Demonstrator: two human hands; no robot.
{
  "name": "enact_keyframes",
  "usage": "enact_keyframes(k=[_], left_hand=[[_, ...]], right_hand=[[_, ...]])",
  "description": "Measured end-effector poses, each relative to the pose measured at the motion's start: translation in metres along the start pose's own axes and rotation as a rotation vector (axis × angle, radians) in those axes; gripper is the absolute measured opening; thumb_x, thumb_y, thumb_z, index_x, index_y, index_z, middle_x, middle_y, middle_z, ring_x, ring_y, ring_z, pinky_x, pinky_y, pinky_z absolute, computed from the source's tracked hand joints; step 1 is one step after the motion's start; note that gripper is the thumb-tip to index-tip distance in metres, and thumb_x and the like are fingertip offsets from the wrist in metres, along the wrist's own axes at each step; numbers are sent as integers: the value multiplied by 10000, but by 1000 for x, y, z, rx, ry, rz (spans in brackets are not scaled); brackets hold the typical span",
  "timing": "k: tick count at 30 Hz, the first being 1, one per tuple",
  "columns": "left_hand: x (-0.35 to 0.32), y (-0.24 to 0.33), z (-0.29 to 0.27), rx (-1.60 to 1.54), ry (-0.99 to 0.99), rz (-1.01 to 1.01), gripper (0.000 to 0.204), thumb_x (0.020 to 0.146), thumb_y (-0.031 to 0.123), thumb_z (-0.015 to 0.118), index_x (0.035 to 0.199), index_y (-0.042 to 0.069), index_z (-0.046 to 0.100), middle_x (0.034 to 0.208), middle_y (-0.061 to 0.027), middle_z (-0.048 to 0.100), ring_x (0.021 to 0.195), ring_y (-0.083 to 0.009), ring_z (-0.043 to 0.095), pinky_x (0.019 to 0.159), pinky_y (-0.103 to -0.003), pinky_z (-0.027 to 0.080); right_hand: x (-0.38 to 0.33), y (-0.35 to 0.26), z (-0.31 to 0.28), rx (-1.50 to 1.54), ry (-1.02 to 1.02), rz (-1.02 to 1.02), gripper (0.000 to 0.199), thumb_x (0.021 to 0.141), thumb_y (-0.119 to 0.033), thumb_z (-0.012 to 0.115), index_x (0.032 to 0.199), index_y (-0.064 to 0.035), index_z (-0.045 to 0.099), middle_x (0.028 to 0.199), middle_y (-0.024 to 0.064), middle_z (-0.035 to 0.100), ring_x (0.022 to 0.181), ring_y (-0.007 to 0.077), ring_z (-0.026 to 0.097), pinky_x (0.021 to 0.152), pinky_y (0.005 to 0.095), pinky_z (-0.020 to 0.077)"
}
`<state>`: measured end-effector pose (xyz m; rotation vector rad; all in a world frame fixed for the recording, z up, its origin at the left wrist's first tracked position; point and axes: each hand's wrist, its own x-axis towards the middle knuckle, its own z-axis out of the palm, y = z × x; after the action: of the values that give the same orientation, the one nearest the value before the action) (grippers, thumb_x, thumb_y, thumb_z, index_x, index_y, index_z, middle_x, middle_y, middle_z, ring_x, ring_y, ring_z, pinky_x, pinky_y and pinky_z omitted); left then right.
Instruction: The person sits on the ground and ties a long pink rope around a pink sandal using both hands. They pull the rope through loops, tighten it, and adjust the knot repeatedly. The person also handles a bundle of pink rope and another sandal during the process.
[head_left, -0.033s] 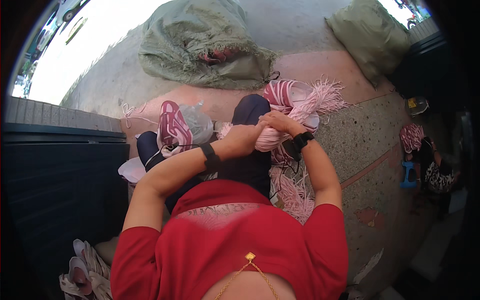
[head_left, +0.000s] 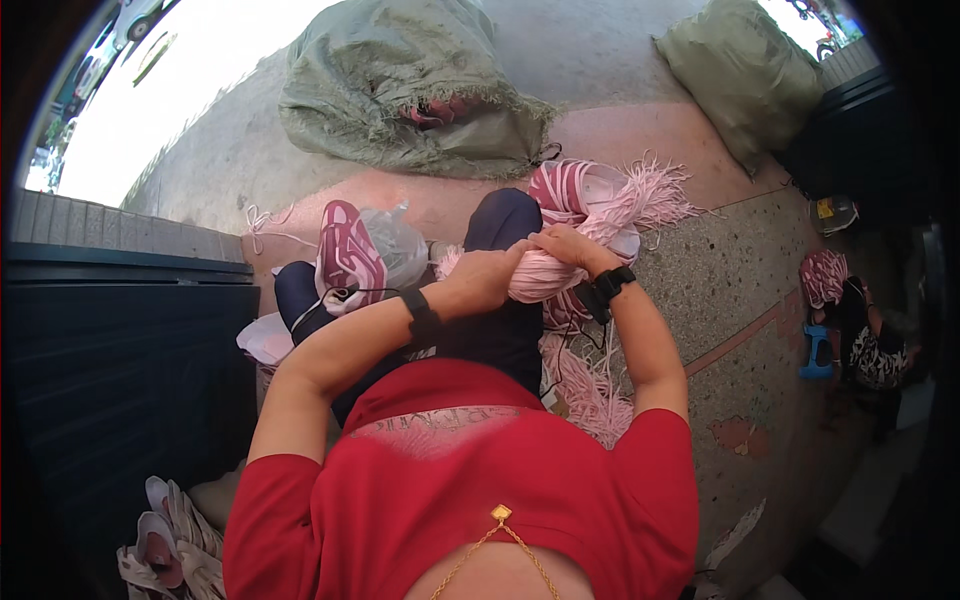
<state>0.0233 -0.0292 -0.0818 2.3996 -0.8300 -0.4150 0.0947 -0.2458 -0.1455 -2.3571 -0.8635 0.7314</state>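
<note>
My left hand (head_left: 487, 277) and my right hand (head_left: 563, 245) meet over my knee with fingertips pinched close together. Whatever is between the left fingers is hidden. A thick bundle of pink laces (head_left: 540, 278) runs beneath my right hand, which is closed on it; the loose ends fan out at the far right. Beyond that hand rests a pink-and-white shoe upper (head_left: 556, 192), partly covered by the laces. Left of my knees stands another pink-and-white shoe upper (head_left: 350, 250), laced across its front, beside a clear plastic bag (head_left: 395, 248).
More pink laces (head_left: 590, 390) lie by my right thigh. A large green sack (head_left: 390, 80) sits ahead, another green sack (head_left: 745, 75) at far right. Pale shoe uppers (head_left: 170, 545) are piled at lower left, near a dark blue metal door (head_left: 120, 370). A blue stool (head_left: 817, 352) is at right.
My right hand and its wristband have shifted slightly to the right. The left hand and the laces look almost the same.
</note>
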Motion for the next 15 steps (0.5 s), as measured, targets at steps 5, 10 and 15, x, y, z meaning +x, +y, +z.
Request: enact_keyframes(k=[5,10,15], left_hand=[[-18,0,22,7,-42,-79,646,739,76,583,1328,50,318,854,-210,624,777,-396,619,646,-472,484],[-33,9,23,-83,-22,-136,674,738,145,634,1312,-5,314,869,-240,632,794,-408,623,659,-478,491],[-33,-1,10,-127,-2,-141,677,701,238,706,1200,-61,361,854,-273,629,795,-427,620,699,-490,490]], right_hand=[[-43,-35,4,279,251,207,378,873,-321,540,1050,10,593,990,185,623,976,303,591,872,338,442],[-67,-101,22,167,223,-35,861,634,-314,805,1307,37,400,1292,219,471,1250,376,406,1049,409,322],[-55,-126,22,-140,291,-167,1058,515,-344,848,1354,2,304,1372,205,378,1314,345,318,1076,437,263]])
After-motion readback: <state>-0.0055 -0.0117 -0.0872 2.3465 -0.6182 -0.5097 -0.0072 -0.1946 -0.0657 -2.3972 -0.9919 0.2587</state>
